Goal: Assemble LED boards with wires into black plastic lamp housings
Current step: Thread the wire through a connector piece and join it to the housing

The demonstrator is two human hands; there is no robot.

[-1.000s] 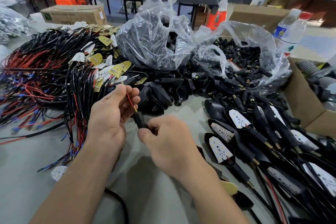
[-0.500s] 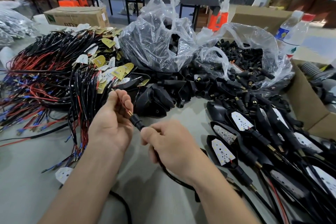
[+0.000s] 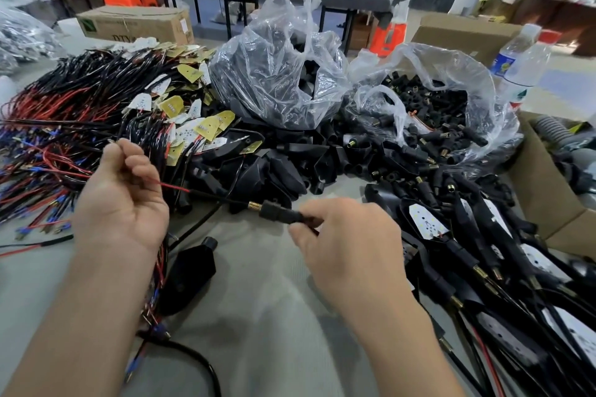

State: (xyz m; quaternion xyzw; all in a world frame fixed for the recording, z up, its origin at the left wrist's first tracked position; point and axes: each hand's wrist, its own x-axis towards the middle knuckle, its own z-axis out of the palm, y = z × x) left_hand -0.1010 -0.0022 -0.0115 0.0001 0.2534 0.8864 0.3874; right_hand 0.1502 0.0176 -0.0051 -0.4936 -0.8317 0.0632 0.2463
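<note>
My left hand [image 3: 121,200] grips the red and black wires [image 3: 180,187] of one lamp, stretched taut to the right. My right hand [image 3: 346,246] pinches the black stem [image 3: 280,213] with its brass threaded tip, through which the wires run. A black lamp housing [image 3: 190,271] lies on the table between my forearms. Loose LED boards [image 3: 190,121] with wires are heaped at the left. Empty black housings [image 3: 274,167] are piled in the middle, and assembled lamps [image 3: 451,235] lie at the right.
Two clear plastic bags of black parts [image 3: 280,80] [image 3: 445,106] stand behind the pile. A cardboard box [image 3: 554,200] is at the right edge, water bottles [image 3: 522,64] behind it, another box [image 3: 135,24] at the back left. The grey table [image 3: 258,316] shows between my arms.
My left hand has drawn the wires up and to the left, pulling them out through the stem. My right hand has moved right with the stem, so my hands are farther apart.
</note>
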